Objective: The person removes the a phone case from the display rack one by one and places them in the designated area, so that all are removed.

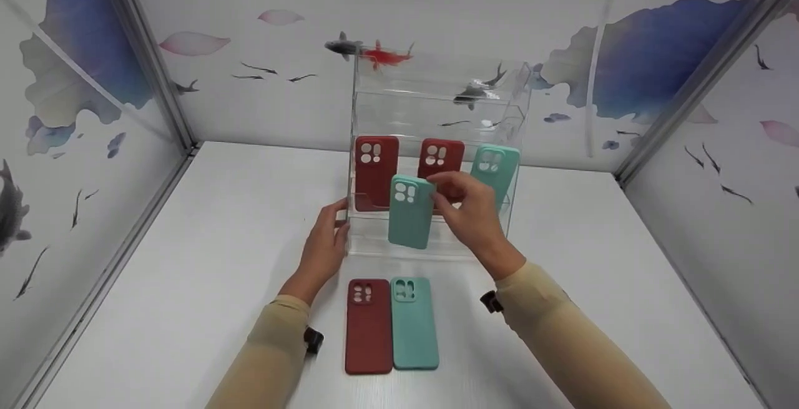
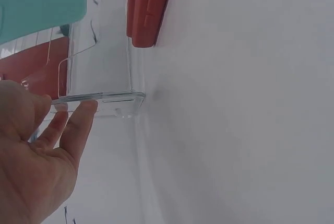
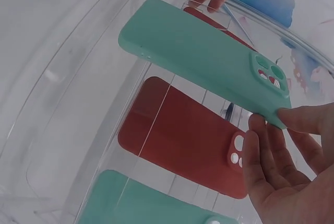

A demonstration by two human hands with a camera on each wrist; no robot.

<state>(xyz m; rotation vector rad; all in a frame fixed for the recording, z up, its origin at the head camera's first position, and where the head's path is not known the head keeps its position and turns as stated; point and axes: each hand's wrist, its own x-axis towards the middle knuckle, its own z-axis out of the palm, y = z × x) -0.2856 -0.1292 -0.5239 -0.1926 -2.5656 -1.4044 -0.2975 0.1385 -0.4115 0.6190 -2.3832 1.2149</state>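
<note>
A teal phone case [image 1: 411, 211] is held upright in front of the clear acrylic display stand [image 1: 437, 103], its back turned to the head camera; it is seen as a matte, soft-looking shell with rounded corners, a raised camera block with several cut-outs at its top left, and small button bumps along one edge. It is pinched near its upper corner by the right hand [image 1: 469, 208], whose thumb and fingertips [image 3: 261, 130] are closed on the case's edge beside the camera block, while the other fingers are curved loosely behind it; the grip is thus clamped on the case, whose lower end hangs free over the stand's front lip. The left hand [image 1: 324, 240] is laid against the stand's left front edge with its fingers nearly straight, the fingertips [image 2: 86, 112] touching the transparent wall; nothing is enclosed by it. Inside the stand, two red cases [image 1: 376, 172] and [image 1: 442, 158] and another teal case [image 1: 495, 168] are leaned upright on a tier. On the white surface [image 1: 187, 284] in front of the stand, a red case [image 1: 368, 328] and a teal case [image 1: 414, 325] are laid flat side by side, touching along their long edges, between the two sleeved forearms.
</note>
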